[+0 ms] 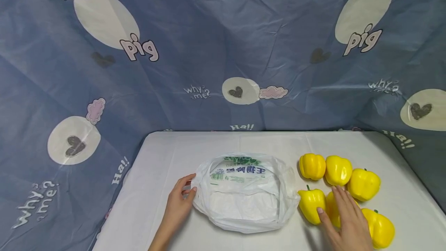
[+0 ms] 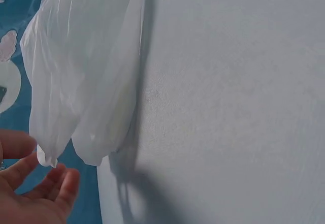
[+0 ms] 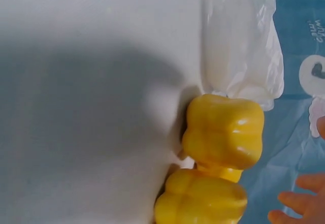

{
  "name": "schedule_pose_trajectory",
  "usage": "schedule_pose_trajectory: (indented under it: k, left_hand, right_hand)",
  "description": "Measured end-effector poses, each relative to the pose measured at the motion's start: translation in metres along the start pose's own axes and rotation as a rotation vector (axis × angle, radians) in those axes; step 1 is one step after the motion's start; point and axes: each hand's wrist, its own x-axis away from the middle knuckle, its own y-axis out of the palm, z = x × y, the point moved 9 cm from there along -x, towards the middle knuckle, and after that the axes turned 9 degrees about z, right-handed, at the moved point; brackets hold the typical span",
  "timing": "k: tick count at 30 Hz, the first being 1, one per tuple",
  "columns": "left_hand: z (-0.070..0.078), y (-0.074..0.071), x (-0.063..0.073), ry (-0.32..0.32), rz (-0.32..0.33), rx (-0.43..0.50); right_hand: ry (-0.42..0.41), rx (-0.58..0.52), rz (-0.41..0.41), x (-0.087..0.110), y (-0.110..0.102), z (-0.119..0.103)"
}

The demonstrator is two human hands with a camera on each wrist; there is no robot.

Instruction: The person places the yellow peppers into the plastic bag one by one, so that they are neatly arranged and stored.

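Note:
A white plastic bag (image 1: 244,220) with green and blue print stands with its mouth wide and facing up. At its left rim my left hand (image 1: 179,200) pinches the plastic between thumb and fingers; the left wrist view shows the fingers (image 2: 68,191) around a gathered corner of the bag (image 2: 86,71). My right hand (image 1: 350,220) hovers over the yellow bell peppers, fingers extended, holding nothing. It partly covers a middle pepper (image 1: 332,208). Left of it lies a stemmed pepper (image 1: 312,204), and another pepper (image 1: 379,229) sits to its right.
Behind the right hand, more yellow bell peppers (image 1: 311,166) form a back row. Everything rests on a white-covered table (image 1: 167,146). A blue printed cloth (image 1: 195,49) hangs behind the table and at its sides.

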Motion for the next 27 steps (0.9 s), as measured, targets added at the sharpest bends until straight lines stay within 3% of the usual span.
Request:
schedule_pose_trajectory:
  k: [9, 12, 20, 27]
  left_hand:
    - [-0.009, 0.002, -0.005, -0.075, -0.007, 0.264]
    - [-0.011, 0.004, -0.006, -0.074, -0.007, 0.317]
    - [-0.016, 0.008, -0.008, -0.134, -0.004, 0.327]
    - [-0.017, 0.009, -0.009, -0.14, -0.001, 0.323]
  right_hand:
    - [0.023, -0.021, 0.048, 0.001, -0.005, 0.012]
    - [0.033, -0.024, 0.054, 0.001, -0.007, 0.018]
    - [0.037, -0.066, 0.11, 0.001, -0.017, 0.033]
    - [0.052, -0.07, 0.167, 0.001, -0.024, 0.05]
